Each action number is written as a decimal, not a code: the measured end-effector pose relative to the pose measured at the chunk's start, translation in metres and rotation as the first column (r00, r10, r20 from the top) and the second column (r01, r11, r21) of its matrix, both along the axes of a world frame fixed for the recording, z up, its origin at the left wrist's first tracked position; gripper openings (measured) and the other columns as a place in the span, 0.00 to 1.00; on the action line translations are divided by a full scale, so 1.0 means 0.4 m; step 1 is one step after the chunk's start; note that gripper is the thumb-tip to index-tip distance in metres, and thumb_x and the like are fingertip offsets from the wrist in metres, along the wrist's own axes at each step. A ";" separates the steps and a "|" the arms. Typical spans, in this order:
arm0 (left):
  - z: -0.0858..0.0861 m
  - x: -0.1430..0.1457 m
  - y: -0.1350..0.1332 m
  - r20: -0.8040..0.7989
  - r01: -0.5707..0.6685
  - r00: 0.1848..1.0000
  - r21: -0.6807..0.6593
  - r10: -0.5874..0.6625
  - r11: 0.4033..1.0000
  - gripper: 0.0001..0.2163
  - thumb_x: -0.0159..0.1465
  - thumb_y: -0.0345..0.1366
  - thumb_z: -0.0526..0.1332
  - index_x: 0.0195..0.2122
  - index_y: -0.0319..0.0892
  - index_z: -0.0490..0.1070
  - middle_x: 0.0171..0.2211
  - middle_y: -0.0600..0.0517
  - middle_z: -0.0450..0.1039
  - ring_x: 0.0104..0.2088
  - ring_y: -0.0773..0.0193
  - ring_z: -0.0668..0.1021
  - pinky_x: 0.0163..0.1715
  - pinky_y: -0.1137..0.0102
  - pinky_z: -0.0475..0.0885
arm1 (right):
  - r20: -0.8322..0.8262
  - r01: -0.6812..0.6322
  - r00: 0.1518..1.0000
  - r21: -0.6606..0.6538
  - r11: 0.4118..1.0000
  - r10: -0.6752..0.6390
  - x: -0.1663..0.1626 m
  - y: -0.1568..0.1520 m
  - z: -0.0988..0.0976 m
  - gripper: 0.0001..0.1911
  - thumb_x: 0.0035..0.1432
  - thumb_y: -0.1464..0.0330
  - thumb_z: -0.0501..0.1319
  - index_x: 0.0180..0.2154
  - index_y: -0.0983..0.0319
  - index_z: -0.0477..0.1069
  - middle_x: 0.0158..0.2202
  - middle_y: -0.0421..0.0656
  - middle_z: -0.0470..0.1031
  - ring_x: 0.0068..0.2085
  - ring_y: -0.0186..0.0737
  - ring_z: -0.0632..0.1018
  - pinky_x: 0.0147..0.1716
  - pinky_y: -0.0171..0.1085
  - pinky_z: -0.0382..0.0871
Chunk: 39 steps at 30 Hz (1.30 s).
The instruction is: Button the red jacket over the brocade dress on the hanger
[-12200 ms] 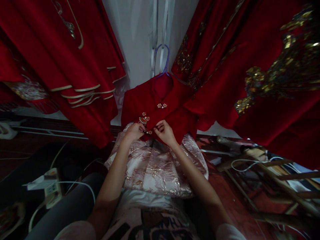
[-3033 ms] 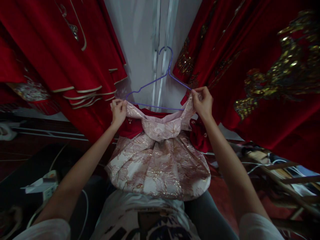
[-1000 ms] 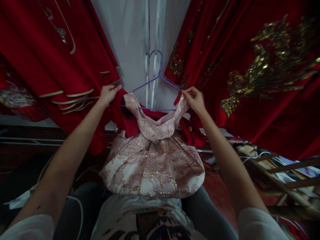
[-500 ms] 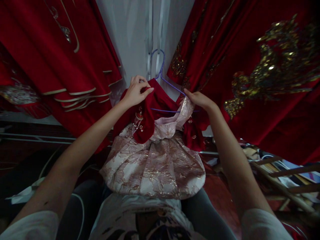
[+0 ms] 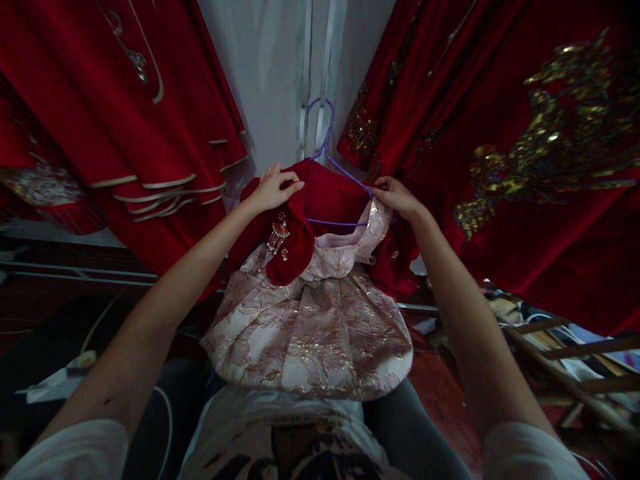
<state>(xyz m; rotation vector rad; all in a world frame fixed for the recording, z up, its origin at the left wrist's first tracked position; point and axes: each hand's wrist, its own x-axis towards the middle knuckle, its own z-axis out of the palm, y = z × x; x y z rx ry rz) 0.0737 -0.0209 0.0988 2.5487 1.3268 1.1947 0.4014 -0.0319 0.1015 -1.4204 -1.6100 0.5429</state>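
A small pink and gold brocade dress point(image 5: 307, 327) hangs on a purple wire hanger point(image 5: 327, 143) in front of me. A little red velvet jacket point(image 5: 295, 233) with pearl and tassel ornaments lies over its left shoulder. My left hand point(image 5: 273, 190) is closed on the jacket's upper edge near the hanger's neck. My right hand point(image 5: 397, 198) pinches the dress strap and red fabric at the hanger's right end.
Large red garments with gold embroidery hang at the left point(image 5: 125, 113) and at the right point(image 5: 525, 147). A white wall point(image 5: 280, 73) with a strip is behind. Wooden rods and cables point(image 5: 560, 333) lie at the lower right; a white cable point(image 5: 100, 333) lies on the dark floor at the left.
Over twelve seconds the jacket was unfastened and pulled off the dress. In the last second my left hand lifted the jacket back over the hanger's left shoulder; my right hand stayed at the right end.
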 end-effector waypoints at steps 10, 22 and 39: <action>-0.015 0.017 -0.011 -0.006 -0.035 0.999 0.029 0.035 0.999 0.13 0.65 0.46 0.55 0.36 0.42 0.72 0.37 0.48 0.66 0.48 0.50 0.69 0.53 0.49 0.61 | 0.110 0.162 0.963 0.499 0.851 -0.247 0.042 -0.017 0.003 0.14 0.40 0.75 0.58 0.33 0.60 0.68 0.31 0.40 0.71 0.34 0.39 0.72 0.38 0.40 0.67; -0.021 0.030 -0.036 0.013 -0.071 0.997 0.025 0.071 0.997 0.13 0.65 0.46 0.55 0.37 0.43 0.71 0.43 0.44 0.68 0.52 0.46 0.68 0.53 0.47 0.60 | 0.187 0.253 0.915 0.423 0.870 -0.357 0.142 -0.205 0.029 0.17 0.37 0.77 0.61 0.34 0.59 0.65 0.30 0.43 0.69 0.29 0.38 0.69 0.29 0.39 0.63; -0.027 0.033 -0.041 0.005 -0.088 0.996 0.031 0.088 0.996 0.13 0.65 0.46 0.55 0.36 0.42 0.71 0.43 0.44 0.68 0.51 0.46 0.69 0.52 0.47 0.60 | 0.162 0.167 0.952 0.440 0.882 -0.261 -0.006 -0.204 -0.052 0.17 0.48 0.68 0.63 0.43 0.58 0.66 0.34 0.43 0.73 0.30 0.39 0.73 0.29 0.37 0.66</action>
